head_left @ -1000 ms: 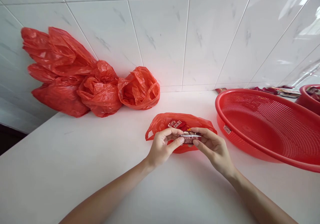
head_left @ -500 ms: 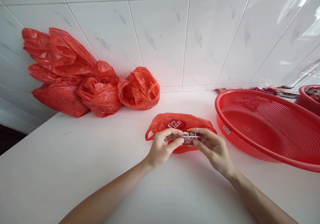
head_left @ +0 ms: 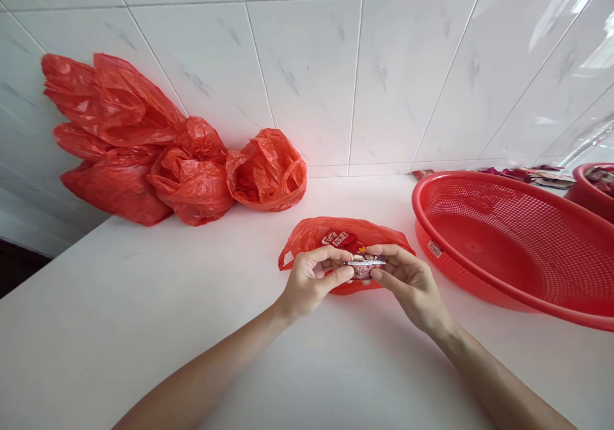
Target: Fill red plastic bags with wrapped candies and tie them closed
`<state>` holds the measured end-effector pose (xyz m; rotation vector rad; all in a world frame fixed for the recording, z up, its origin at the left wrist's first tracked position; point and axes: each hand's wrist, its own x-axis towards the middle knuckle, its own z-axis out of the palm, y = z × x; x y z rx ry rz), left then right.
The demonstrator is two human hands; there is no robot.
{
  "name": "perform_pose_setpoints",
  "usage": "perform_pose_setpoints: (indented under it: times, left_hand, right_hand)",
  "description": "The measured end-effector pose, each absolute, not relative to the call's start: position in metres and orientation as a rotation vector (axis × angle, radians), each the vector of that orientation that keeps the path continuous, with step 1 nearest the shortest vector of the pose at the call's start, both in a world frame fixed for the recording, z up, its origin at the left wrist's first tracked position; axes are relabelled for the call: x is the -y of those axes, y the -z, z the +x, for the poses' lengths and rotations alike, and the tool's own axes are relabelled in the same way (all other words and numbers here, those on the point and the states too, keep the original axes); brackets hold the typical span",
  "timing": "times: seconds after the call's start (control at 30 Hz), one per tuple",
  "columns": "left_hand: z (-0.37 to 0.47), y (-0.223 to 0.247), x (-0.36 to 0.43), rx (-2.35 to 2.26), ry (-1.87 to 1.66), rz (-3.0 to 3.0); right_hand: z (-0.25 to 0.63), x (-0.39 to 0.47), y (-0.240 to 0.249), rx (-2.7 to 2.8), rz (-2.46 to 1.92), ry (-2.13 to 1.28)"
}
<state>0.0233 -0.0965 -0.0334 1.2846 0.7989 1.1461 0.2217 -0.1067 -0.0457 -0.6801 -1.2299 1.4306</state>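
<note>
A small dark-red printed packet (head_left: 364, 269) with a pale strip along its upper side is held between both hands. My left hand (head_left: 307, 283) pinches its left end between thumb and fingers. At the right end, the thumb and fingers of my right hand (head_left: 415, 286) are closed on it as well. Just under and behind the hands, an open red plastic bag (head_left: 307, 238) lies on the white table (head_left: 144, 315). Inside that bag a red packet with a white label (head_left: 336, 238) shows; my hands hide part of the bag's contents.
Several bunched red plastic bags (head_left: 192, 180) stand against the tiled wall (head_left: 307, 71) at the back left. To the right is a large red perforated basket (head_left: 480, 244). Behind it lie dark-red wrappers (head_left: 513, 174), and a second red container (head_left: 582, 187) stands at the right edge.
Both hands stay in nearly the same place, still holding the packet, which has shifted or tilted very slightly. The bags and basket have not moved.
</note>
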Motion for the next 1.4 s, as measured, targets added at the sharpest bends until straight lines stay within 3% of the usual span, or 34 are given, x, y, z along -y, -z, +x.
perform_pose_setpoints:
  times: [0.57,1.4]
  left_hand:
    - [0.0209,0.0308,0.0975,-0.734,-1.124,1.307]
    - [0.0226,0.0307,0.096,-0.853,-1.172,1.379]
  right_hand:
    - [0.2238,0.106,0.0463,1.18,-0.683,-1.536]
    - [0.2221,0.108,0.0381,1.375,-0.749,-1.298]
